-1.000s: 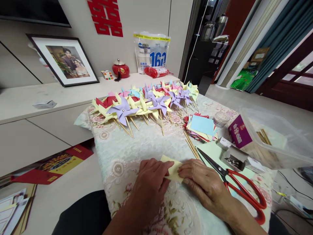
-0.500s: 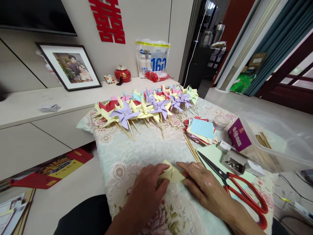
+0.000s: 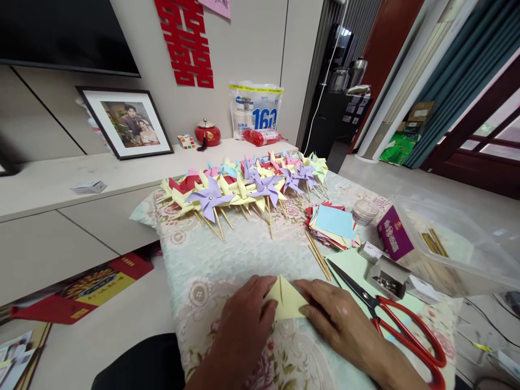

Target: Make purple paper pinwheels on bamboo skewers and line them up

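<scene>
A pale yellow sheet of paper (image 3: 286,301) lies on the cloth in front of me, folded to a triangle with a slit or crease line near its top. My left hand (image 3: 252,311) has thumb and forefinger closed at the paper's left edge. At the right edge, the thumb and fingers of my right hand (image 3: 335,311) hold it down. Large scissors (image 3: 377,306) with red handles lie to the right of that hand, blades slightly apart. Just beyond are several thin wooden sticks (image 3: 319,257) and a stack of coloured paper squares (image 3: 335,222).
Finished paper pinwheels (image 3: 244,189) on sticks fill the table's far side. On the right stand a small open box of metal fasteners (image 3: 388,277), a clear plastic bin (image 3: 467,271) and a round clear tub (image 3: 364,212). A flowered cloth (image 3: 227,260) covers the table.
The yellow paper now lies flatter as a clear triangle, showing more between my hands. Both hands have shifted only slightly. The view has tilted up a little.
</scene>
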{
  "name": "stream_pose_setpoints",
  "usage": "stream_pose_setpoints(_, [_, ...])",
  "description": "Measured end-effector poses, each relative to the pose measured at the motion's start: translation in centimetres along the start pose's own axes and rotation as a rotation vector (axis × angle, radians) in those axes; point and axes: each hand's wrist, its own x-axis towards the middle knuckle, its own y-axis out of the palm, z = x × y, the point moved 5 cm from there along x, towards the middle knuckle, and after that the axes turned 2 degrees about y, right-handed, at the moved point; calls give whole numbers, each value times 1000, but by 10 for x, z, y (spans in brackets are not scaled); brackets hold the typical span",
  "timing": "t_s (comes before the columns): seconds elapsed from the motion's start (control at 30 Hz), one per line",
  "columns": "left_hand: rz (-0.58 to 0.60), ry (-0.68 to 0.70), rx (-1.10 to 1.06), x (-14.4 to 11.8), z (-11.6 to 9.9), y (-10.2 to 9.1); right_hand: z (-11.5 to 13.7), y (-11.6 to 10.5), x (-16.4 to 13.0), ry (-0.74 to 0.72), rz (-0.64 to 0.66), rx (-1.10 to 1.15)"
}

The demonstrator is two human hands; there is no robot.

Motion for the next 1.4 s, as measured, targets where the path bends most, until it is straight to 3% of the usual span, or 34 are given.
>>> stream_pose_setpoints(0.27, [-94, 70, 0, -2, 5, 2, -1, 1, -1, -33, -18, -18])
stream_pose_setpoints(0.7, [-135, 172, 94, -6, 2, 7, 4, 0, 0, -43, 13, -149])
stream_pose_setpoints(1.03, [-287, 392, 509, -23, -17, 15, 4, 0, -1, -51, 1, -138])
stream_pose_setpoints(1.2, [-325, 571, 655, -40, -26, 26, 4, -2, 1, -87, -42, -161])
stream_pose_setpoints(1.4, [-336, 663, 841, -58, -19, 40, 11, -6, -1, -202, -115, -168])
